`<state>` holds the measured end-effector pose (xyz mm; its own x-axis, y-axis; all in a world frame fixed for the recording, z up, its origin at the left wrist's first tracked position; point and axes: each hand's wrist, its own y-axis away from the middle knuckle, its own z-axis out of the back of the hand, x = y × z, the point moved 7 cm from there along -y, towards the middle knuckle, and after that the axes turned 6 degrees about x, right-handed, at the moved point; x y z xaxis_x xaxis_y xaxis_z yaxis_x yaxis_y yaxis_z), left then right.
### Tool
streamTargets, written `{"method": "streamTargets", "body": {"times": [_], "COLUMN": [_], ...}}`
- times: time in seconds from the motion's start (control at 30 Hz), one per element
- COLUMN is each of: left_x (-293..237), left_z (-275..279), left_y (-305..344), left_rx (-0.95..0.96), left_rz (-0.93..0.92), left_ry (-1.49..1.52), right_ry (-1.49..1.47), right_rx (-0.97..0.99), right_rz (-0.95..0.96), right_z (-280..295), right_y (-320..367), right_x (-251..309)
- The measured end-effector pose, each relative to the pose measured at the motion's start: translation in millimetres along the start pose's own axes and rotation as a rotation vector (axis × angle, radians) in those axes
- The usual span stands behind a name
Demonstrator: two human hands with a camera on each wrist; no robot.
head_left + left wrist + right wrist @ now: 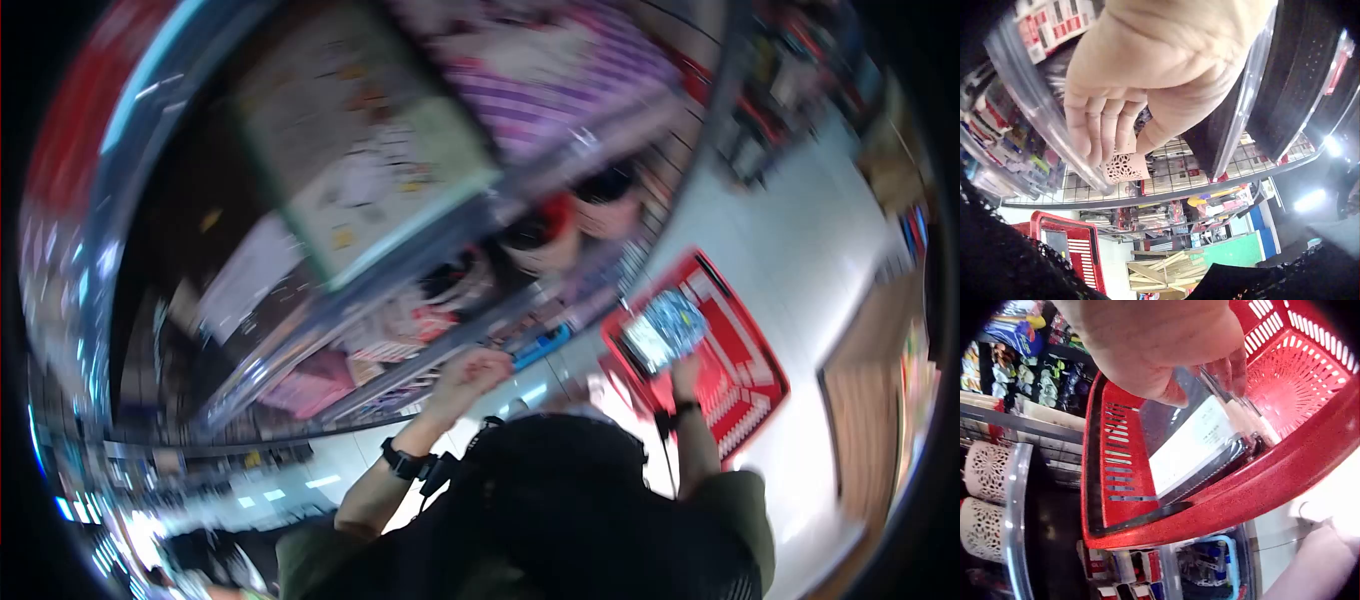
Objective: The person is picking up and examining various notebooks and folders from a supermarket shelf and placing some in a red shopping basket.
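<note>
Red slatted plastic basket point(1241, 512): right hand point(1160, 353) over a flat white-and-black package point(1191, 447) inside — whether fingers grip it is unclear.
Black-edged wire shelf point(1172, 198): left hand point(1154, 65) loosely curled and empty, near a pale-pink perforated pot point(1127, 169).
Background: pale wooden sticks point(1166, 270) — piled.

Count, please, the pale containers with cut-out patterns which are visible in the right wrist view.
2: the upper container and the lower container, both near the left edge of that view. Others may be hidden.

Red basket point(1272, 494), purple-striped package point(585, 85)
</note>
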<state>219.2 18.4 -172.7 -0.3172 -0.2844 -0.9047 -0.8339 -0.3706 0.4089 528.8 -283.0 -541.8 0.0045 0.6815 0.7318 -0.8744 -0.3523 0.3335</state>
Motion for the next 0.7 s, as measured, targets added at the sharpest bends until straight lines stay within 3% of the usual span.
{"method": "streamTargets", "body": {"times": [0.03,0.07,0.1,0.13,0.17,0.2,0.27,0.37,0.43,0.5,0.53,0.6,0.7], "left_x": [-8,-10,-19,-23,-28,-37,-65,-109,-145,-171,-184,-202,-215], "left_z": [1,9,10,15,22,34,41,67,87,115,135,179,256], "left_y": [6,10,16,22,30,41,69,119,159,196,213,243,270], "left_rx": [0.024,0.022,0.054,0.058,0.07,0.007,0.073,-0.028,-0.133,-0.319,-0.436,-0.693,-1.028], "left_rz": [-0.055,-0.081,-0.073,-0.127,-0.172,-0.21,-0.236,-0.368,-0.552,-0.588,-0.678,-0.767,-0.848], "left_ry": [-0.05,-0.087,-0.125,-0.154,-0.187,-0.176,-0.295,-0.452,-0.56,-0.611,-0.65,-0.669,-0.633], "right_ry": [-0.141,-0.355,-0.263,-0.306,-0.549,-0.503,-0.534,-0.474,-0.486,-0.264,-0.255,0.025,0.206], "right_rx": [0.01,-0.093,-0.17,-0.212,-0.085,-0.044,0.042,0.15,0.24,0.25,0.247,0.297,0.348], "right_rz": [-0.01,0.136,0.294,0.152,0.056,0.094,0.36,0.64,0.809,1.056,1.068,1.451,1.795], "right_z": [32,35,26,15,33,46,62,83,87,89,91,81,59], "right_y": [32,31,4,-31,1,6,25,89,151,208,233,301,370], "right_x": [62,66,40,-13,68,116,222,382,480,554,584,643,697]}}
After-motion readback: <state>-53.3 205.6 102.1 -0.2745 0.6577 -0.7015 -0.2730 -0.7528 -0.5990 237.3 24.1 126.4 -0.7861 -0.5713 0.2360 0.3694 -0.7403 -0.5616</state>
